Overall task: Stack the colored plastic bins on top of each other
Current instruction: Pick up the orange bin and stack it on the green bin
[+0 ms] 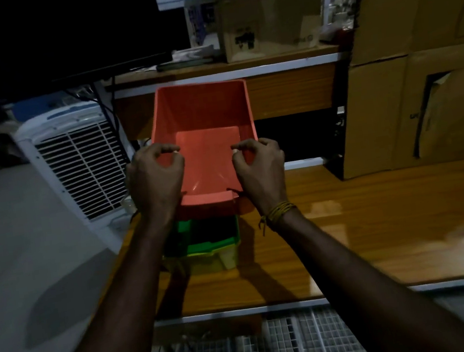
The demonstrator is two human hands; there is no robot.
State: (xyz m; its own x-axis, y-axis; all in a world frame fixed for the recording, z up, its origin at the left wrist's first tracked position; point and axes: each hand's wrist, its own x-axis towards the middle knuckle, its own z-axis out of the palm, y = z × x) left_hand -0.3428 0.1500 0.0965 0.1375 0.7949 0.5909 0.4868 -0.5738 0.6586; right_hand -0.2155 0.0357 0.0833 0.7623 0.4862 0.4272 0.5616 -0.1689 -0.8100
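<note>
At the bench's left edge: red bin point(204, 138) tops green bin point(203, 233) and yellow bin point(218, 259).
Hands: my left hand point(155, 180) and right hand point(259, 169), fingers curled, flank its side walls; grip unclear.

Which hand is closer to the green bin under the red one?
Left, narrowly. The left hand sits at the red bin's left wall, almost directly above the green bin; the right hand is at the right wall, offset further to the right.

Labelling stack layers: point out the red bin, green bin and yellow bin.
red bin point(209, 149): head view, on its inner floor.
green bin point(184, 227): head view, on its front left wall under the red one.
yellow bin point(224, 259): head view, on its front lip at the bottom of the stack.
</note>
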